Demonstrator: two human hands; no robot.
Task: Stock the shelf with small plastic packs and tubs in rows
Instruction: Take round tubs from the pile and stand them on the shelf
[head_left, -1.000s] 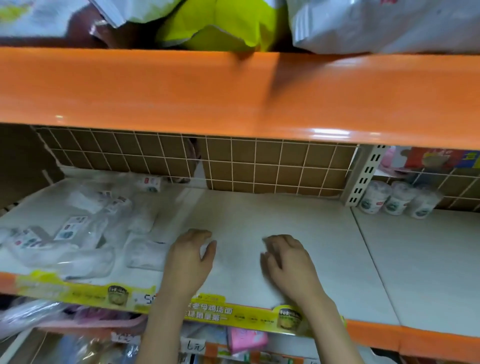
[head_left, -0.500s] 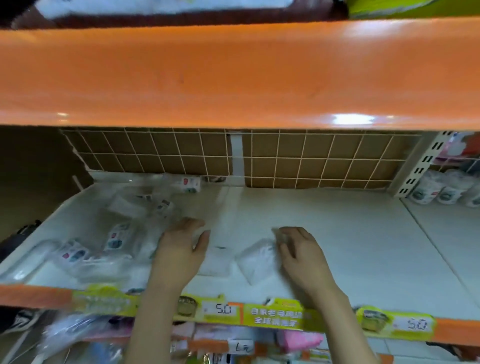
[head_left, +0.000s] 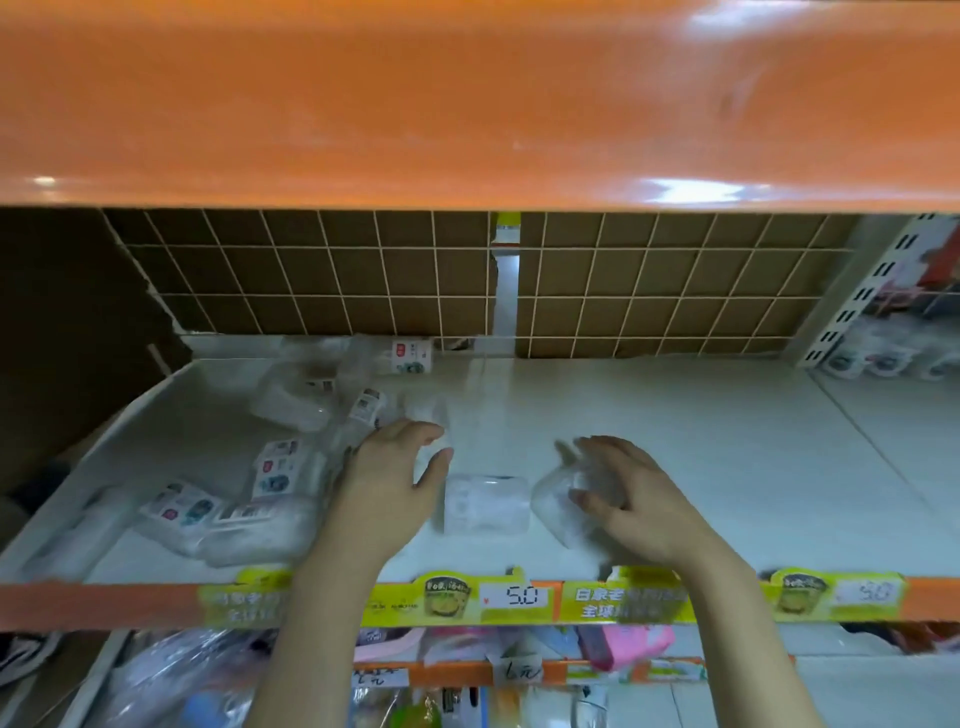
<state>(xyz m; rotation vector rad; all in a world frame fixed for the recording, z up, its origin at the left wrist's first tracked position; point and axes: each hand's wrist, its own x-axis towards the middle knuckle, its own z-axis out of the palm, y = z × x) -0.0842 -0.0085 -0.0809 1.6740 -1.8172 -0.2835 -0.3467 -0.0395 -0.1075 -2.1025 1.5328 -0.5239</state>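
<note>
On the white shelf board (head_left: 675, 441) a clear plastic pack (head_left: 485, 504) lies between my two hands. My right hand (head_left: 639, 499) grips a second clear pack (head_left: 553, 506) by its right side, fingers spread over the top and thumb on its near face. My left hand (head_left: 395, 473) hovers open, its fingertips at a blurred clear pack (head_left: 434, 410). To its left lies a loose heap of several labelled clear packs (head_left: 270, 467). The edges of the clear plastic are hard to make out.
An orange shelf (head_left: 467, 104) hangs low overhead. A wire grid (head_left: 363, 275) backs the bay. White tubs (head_left: 883, 361) stand beyond the slotted upright (head_left: 852, 312) at the right. A yellow price strip (head_left: 514, 597) runs along the front edge, with goods (head_left: 623, 644) on the shelf below.
Both hands have moved deeper onto the shelf. The right hand has taken hold of a clear pack, and another pack now lies between the hands. The view has dropped and shifted left.
</note>
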